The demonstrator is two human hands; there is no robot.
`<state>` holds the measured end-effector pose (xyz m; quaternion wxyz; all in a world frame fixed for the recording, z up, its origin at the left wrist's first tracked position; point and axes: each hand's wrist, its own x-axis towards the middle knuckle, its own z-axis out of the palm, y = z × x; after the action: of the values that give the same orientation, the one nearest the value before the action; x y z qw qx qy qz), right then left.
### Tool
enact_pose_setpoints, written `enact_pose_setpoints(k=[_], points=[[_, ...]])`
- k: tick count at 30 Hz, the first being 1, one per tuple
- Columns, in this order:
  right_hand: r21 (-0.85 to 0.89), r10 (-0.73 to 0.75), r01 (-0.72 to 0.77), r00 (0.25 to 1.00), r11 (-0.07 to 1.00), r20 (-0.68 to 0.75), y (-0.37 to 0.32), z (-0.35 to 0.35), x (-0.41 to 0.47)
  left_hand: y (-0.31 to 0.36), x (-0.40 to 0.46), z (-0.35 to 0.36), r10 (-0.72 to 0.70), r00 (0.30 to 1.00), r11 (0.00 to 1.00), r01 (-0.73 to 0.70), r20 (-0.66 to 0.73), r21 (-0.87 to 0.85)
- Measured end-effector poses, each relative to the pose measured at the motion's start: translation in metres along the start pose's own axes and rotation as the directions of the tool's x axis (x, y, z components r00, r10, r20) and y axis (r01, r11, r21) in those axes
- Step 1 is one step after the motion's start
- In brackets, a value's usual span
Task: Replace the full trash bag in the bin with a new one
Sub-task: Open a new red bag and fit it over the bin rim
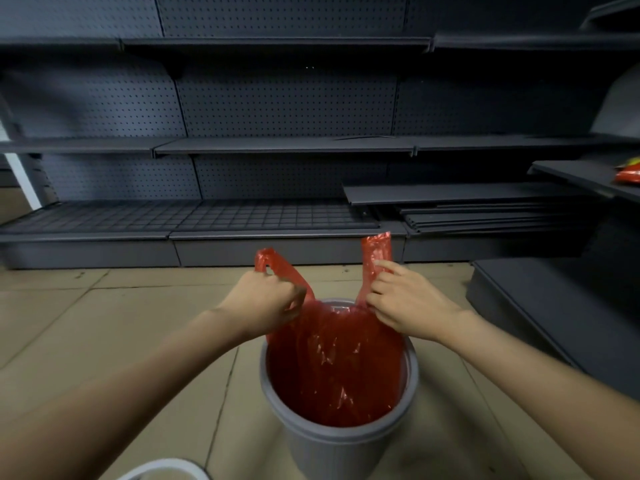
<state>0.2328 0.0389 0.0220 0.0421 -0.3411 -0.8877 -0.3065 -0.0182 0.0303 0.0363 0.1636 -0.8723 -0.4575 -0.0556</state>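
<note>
Head camera view, looking forward and down at two bare forearms reaching toward a grey plastic bin [341, 441] that stands on a beige tiled floor [104, 327] in the lower centre of the frame. A red plastic bag [332, 362] sits inside the bin, its body lining the interior and its shiny, crinkled film filling most of the opening. Two handle loops rise above the far rim.

The left hand [266, 299], left of centre, has its fingers curled round the left handle loop [266, 259], whose top pokes up above the knuckles. The right hand [405, 299], right of centre, pinches the right handle loop [376, 251] between thumb and fingers, with the index finger stretched along the strip; the loop stands upright above the hand. Both hands are just above the far rim of the bin, apart from each other, with the bag mouth stretched between them.

Across the upper half of the frame runs dark grey shop shelving [277, 143] with a pegboard back. A wire grid panel [194, 216] lies on the lowest shelf at the left, and a stack of flat dark shelf boards [478, 209] lies to the right of it. At the right edge, a red and yellow packet [628, 173] rests on another shelf. A white curved rim [162, 471] shows at the bottom edge, left of the bin.
</note>
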Motion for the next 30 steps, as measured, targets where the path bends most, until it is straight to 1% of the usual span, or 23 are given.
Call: enact_pose_setpoints(k=[3, 5, 6, 8, 10, 11, 14, 15, 17, 18, 20, 22, 23, 24, 25, 28, 30], points=[[-0.003, 0.004, -0.004, 1.0, 1.0, 0.03, 0.007, -0.004, -0.013, -0.004, -0.006, 0.0, 0.006, 1.0, 1.0, -0.005, -0.028, 0.013], [0.011, 0.013, -0.014, 0.998, 1.0, 0.06, 0.01, -0.007, -0.021, -0.005, -0.008, 0.002, 0.056, 0.994, 0.99, -0.043, -0.096, 0.134], [0.026, 0.02, -0.022, 0.997, 0.999, 0.07, 0.01, -0.008, -0.025, -0.005, -0.009, 0.0, 0.069, 0.992, 0.982, -0.049, -0.107, 0.184], [0.073, 0.044, -0.049, 0.996, 0.996, 0.072, 0.009, -0.011, -0.034, -0.006, -0.011, 0.003, 0.065, 0.991, 0.977, -0.038, -0.12, 0.209], [0.126, 0.079, -0.088, 0.994, 0.988, 0.075, 0.008, -0.017, -0.044, -0.005, -0.016, 0.006, 0.072, 0.988, 0.986, -0.051, -0.134, 0.157], [0.137, 0.087, -0.097, 0.993, 0.986, 0.079, 0.007, -0.018, -0.049, -0.004, -0.021, 0.007, 0.066, 0.991, 0.991, -0.051, -0.117, 0.124], [0.133, 0.093, -0.11, 0.987, 0.985, 0.129, 0.009, -0.011, -0.062, -0.01, -0.035, 0.012, -0.011, 0.998, 0.999, 0.014, 0.063, -0.043], [0.131, 0.097, -0.117, 0.984, 0.985, 0.15, 0.008, -0.008, -0.065, -0.01, -0.042, 0.014, 0.008, 0.995, 0.999, -0.004, 0.097, -0.041], [0.133, 0.074, -0.097, 0.983, 0.986, 0.17, 0.006, 0.0, -0.07, -0.011, -0.054, 0.026, 0.158, 0.987, 0.984, -0.156, -0.013, 0.084], [0.147, 0.05, -0.081, 0.978, 0.986, 0.202, 0.003, 0.005, -0.072, -0.01, -0.06, 0.032, 0.221, 0.974, 0.97, -0.215, -0.04, 0.117], [0.19, 0.002, -0.052, 0.968, 0.98, 0.251, -0.004, 0.009, -0.074, -0.005, -0.069, 0.042, 0.305, 0.95, 0.949, -0.298, -0.064, 0.099], [0.254, -0.024, -0.05, 0.96, 0.966, 0.28, -0.009, 0.009, -0.077, 0.0, -0.074, 0.045, 0.307, 0.951, 0.952, -0.306, -0.026, 0.032], [0.267, -0.035, -0.037, 0.966, 0.963, 0.257, -0.01, 0.009, -0.078, 0.002, -0.076, 0.045, 0.29, 0.957, 0.957, -0.29, 0.005, 0.004], [0.262, -0.043, -0.014, 0.977, 0.965, 0.209, -0.01, 0.011, -0.08, 0.003, -0.079, 0.045, 0.282, 0.959, 0.959, -0.282, 0.004, -0.002], [0.267, -0.04, -0.016, 0.978, 0.964, 0.204, -0.009, 0.013, -0.081, 0.003, -0.082, 0.044, 0.278, 0.96, 0.96, -0.278, 0.001, -0.002], [0.344, -0.059, -0.043, 0.959, 0.938, 0.278, -0.007, 0.017, -0.089, 0.003, -0.093, 0.047, 0.25, 0.968, 0.967, -0.25, -0.005, -0.049], [0.352, -0.075, -0.02, 0.964, 0.936, 0.255, -0.01, 0.019, -0.097, 0.003, -0.099, 0.048, 0.239, 0.971, 0.966, -0.238, -0.003, -0.101]])
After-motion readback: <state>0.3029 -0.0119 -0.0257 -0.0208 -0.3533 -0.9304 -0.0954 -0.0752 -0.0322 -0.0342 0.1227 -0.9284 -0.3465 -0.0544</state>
